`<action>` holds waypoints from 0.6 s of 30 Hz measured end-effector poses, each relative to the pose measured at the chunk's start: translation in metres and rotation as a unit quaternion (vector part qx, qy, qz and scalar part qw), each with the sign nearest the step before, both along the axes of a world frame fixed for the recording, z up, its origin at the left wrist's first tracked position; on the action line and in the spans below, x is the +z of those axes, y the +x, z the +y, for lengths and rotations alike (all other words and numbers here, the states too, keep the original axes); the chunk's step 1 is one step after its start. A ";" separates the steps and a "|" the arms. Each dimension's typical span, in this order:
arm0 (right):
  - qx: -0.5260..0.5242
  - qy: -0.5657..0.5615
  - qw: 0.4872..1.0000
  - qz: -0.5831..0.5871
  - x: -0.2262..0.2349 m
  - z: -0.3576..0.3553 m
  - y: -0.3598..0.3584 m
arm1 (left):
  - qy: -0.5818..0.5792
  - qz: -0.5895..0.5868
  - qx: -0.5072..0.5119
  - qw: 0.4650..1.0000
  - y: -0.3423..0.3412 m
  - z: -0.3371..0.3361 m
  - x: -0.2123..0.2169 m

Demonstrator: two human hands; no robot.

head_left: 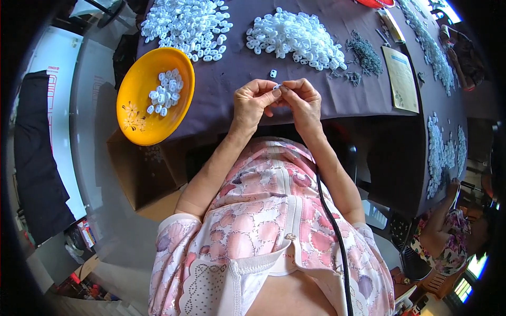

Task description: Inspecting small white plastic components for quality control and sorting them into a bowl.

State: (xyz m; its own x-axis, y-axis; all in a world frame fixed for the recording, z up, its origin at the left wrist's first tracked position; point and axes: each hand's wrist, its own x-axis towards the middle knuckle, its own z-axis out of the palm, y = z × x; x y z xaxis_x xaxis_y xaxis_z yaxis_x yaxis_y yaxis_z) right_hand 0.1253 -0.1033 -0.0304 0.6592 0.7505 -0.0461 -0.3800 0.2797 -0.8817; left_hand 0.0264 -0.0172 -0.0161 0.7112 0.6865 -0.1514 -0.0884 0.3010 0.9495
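At the near edge of the table, my left hand (252, 103) and my right hand (304, 105) meet, thumbs and fingertips pinched together. Between them is a small white plastic piece (276, 87), mostly hidden by the fingertips. A single white two-holed piece (273, 73) lies on the cloth just beyond my fingers. Farther back is a big pile of white oval two-holed plastic pieces (295, 39). To its right sits a heap of small grey parts (365, 55), too fine to make out singly. A yellow bowl (142, 124) left of my hands holds several more white pieces.
Another white pile (184, 26) covers the table's far left. A beige booklet (399, 79) lies at the right on the dark tablecloth (348, 97). Below the bowl stands an open cardboard box (124, 168). A person (448, 231) sits at the right, near more white heaps (443, 150).
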 end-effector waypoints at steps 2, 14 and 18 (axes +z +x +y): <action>0.002 0.007 1.000 -0.014 0.000 0.000 0.001 | -0.011 -0.003 0.002 1.000 0.002 0.001 0.001; 0.006 0.009 0.997 -0.079 0.005 0.001 -0.004 | 0.168 0.016 0.077 0.983 0.004 -0.005 0.005; 0.024 0.002 0.996 -0.091 0.008 0.001 -0.005 | 0.146 0.031 0.098 0.984 0.002 -0.004 0.005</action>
State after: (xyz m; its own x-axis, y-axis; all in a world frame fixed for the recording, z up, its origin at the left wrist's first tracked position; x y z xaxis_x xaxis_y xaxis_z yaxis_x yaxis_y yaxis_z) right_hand 0.1204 -0.1028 -0.0222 0.6199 0.7813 0.0737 -0.2274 0.2687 -0.9360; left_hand 0.0282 -0.0208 -0.0113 0.5565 0.8302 0.0333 -0.0568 -0.0019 0.9984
